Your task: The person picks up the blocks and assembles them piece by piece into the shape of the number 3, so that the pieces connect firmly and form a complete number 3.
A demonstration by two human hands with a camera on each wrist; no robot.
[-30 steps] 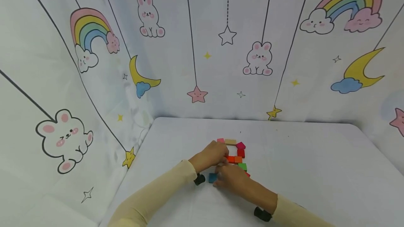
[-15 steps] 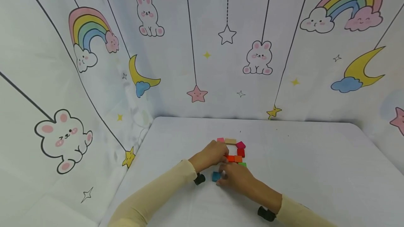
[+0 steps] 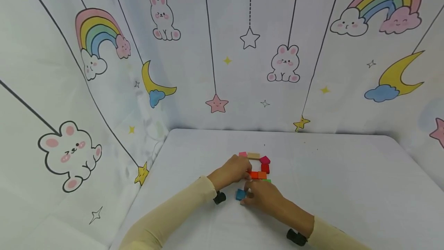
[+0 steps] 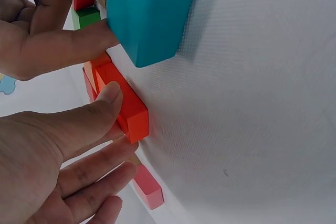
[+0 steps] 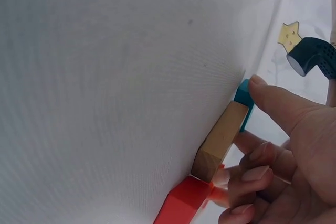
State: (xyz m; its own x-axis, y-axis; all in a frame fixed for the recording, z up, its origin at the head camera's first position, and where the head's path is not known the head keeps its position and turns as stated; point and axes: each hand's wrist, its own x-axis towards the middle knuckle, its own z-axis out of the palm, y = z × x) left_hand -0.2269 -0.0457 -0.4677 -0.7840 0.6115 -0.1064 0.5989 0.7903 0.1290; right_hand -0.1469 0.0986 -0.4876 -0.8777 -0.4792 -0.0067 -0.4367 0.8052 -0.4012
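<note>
My right hand (image 3: 263,196) pinches a teal-blue wooden block (image 3: 240,195) between thumb and index finger, low over the white table. In the left wrist view this teal block (image 4: 149,14) looms large at the top. Just beyond, my left hand (image 3: 232,171) holds a red-orange rectangular block (image 4: 122,103), thumb on its near face and fingers behind it. In the right wrist view, a natural wood block (image 5: 220,135) stands in line between the teal block (image 5: 243,98) and a red block (image 5: 184,203). My right hand covers part of this row.
The blocks form a loop: a pink block (image 3: 242,154), a tan bar (image 3: 253,156), a magenta pentagon (image 3: 265,160), a red block (image 3: 265,168), an orange block (image 3: 262,175). A green block (image 4: 85,18) is partly covered. Behind the table (image 3: 347,188) hangs a patterned cloth (image 3: 194,68).
My right hand has slid a little to the right with the teal block, covering most of the green block in the head view. My left hand has stayed in place.
</note>
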